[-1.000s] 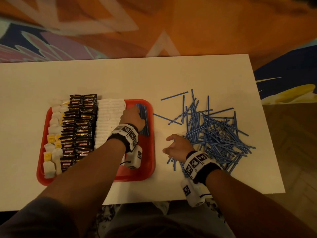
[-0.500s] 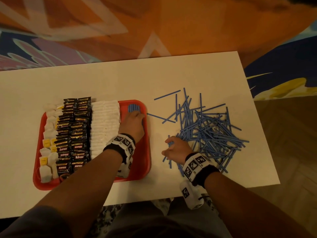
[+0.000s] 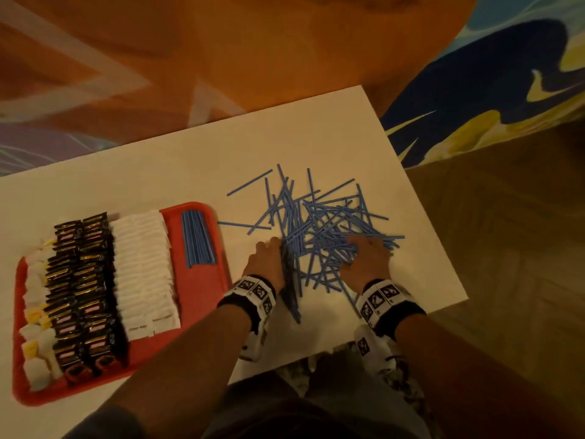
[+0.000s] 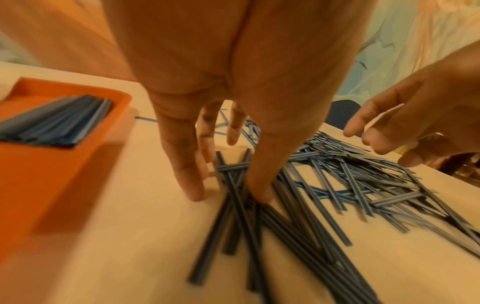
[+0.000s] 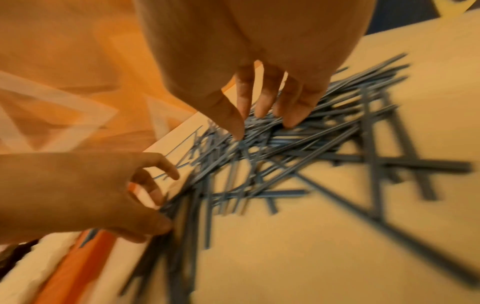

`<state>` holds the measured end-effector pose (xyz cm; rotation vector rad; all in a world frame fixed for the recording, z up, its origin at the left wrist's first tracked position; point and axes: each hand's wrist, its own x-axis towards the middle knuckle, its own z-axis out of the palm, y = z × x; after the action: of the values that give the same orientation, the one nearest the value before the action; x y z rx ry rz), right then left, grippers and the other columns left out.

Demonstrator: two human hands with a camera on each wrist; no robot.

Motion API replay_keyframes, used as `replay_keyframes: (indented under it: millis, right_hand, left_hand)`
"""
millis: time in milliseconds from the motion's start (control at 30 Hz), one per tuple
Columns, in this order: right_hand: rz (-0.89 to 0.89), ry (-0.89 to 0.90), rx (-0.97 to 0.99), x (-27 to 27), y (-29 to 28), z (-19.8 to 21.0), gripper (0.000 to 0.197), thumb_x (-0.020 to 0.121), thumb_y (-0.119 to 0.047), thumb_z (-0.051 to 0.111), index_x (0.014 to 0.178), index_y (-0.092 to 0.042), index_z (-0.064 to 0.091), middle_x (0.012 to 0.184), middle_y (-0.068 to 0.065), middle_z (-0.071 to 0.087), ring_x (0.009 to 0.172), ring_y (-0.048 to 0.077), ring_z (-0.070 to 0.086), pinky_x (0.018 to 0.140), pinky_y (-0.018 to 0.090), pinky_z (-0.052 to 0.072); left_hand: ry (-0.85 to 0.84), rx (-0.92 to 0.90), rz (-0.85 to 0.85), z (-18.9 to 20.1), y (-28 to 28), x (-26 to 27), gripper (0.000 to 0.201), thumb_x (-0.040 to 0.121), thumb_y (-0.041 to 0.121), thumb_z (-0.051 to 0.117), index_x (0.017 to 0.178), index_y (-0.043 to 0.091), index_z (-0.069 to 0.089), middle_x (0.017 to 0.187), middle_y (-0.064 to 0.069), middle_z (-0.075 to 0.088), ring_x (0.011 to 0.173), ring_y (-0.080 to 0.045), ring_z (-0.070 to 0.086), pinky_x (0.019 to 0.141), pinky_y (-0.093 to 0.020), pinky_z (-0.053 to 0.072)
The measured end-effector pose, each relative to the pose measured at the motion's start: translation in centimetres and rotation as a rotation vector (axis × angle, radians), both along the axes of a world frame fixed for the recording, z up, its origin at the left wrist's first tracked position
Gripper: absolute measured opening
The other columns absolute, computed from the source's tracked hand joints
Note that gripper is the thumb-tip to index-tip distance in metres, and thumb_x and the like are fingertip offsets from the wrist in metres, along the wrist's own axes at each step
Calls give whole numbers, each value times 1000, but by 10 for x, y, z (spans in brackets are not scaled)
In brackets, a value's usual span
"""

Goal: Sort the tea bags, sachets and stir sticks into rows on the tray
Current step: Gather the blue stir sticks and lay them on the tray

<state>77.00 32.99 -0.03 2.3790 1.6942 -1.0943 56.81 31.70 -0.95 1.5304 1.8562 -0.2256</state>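
A red tray (image 3: 202, 299) holds rows of tea bags (image 3: 36, 312), black sachets (image 3: 79, 296), white sachets (image 3: 142, 274) and a neat bunch of blue stir sticks (image 3: 198, 239). Loose blue stir sticks (image 3: 319, 223) lie in a heap on the white table to the tray's right. My left hand (image 3: 269, 255) (image 4: 228, 191) stands at the heap's left edge, thumb and fingers straight down on either side of a small bunch of sticks (image 4: 233, 216). My right hand (image 3: 367, 258) (image 5: 262, 127) rests on the heap with spread, straight fingers.
The white table (image 3: 158, 172) ends close behind the heap on the right and at the near edge by my wrists. A patterned orange and blue rug (image 3: 285, 52) lies beyond it, wooden floor (image 3: 506, 248) to the right.
My left hand has left the tray, where the bunch of sticks now lies, and come to the heap's left edge. My right hand has moved right and onto the heap.
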Motion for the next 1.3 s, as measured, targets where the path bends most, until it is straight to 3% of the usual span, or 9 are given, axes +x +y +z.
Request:
replay_keyframes:
  millis: [167,233,400,600,800,1033,1133,1233,1300]
  right_hand:
    - [39,-93,-97,43,3,-9,75,83,-27,74,145,-38,33,156,0,13,139,34,21,105,46,41]
    - [81,-83,-88,43,4,-11,79,83,-24,75,147,-36,30,157,1,13,139,34,19,105,48,41]
    - [151,59,-33,28,4,-15,74,86,-19,71,148,-31,32,150,5,21,132,33,34,106,42,42]
    - [78,-12,26,37,12,-13,70,84,-25,69,145,-23,33,148,4,21,132,30,26,99,43,46]
    - [174,163,6,31,13,-14,71,87,-19,69,148,-24,32,154,5,21,141,33,20,114,41,30]
    - [119,6,-136,50,8,-14,78,80,-29,76,142,-28,28,141,4,24,129,32,34,96,46,48]
    - [120,101,-133,37,5,-15,79,80,-20,75,143,-26,29,140,8,27,123,34,42,96,44,48]
    - [175,209,-62,21,6,-18,63,84,-41,66,139,-27,39,136,6,41,116,29,44,100,40,43]
    - [178,251,-32,19,6,-16,53,87,-40,62,135,-23,45,132,5,47,118,27,42,103,39,40]
  left_hand:
    - [-81,131,79,-2,18,25,56,90,5,61,141,14,39,129,-17,47,114,-40,55,93,-44,46]
    - [-72,170,181,-2,20,26,54,92,14,63,141,12,39,135,-18,44,120,-40,50,99,-46,45]
    - [34,34,357,-4,9,34,79,88,52,66,143,4,34,141,-18,38,130,-40,41,108,-48,38]
    - [-123,52,423,-11,17,66,93,85,47,73,154,11,23,153,-15,30,139,-37,34,115,-48,34]
    - [-44,98,492,-5,26,76,94,84,46,75,153,10,22,151,-17,28,138,-40,33,111,-48,35]
    - [-36,-42,590,-7,26,90,119,73,62,78,156,7,11,157,-20,21,143,-42,26,114,-53,34]
    - [-69,-31,631,-3,38,105,123,70,62,79,156,8,10,156,-20,22,143,-42,26,113,-53,35]
    - [-80,-40,661,-1,55,116,124,72,59,80,157,10,5,157,-19,20,143,-42,26,113,-55,35]
    - [-81,-58,679,1,66,120,121,76,52,80,157,11,0,158,-19,18,144,-43,25,114,-57,34]
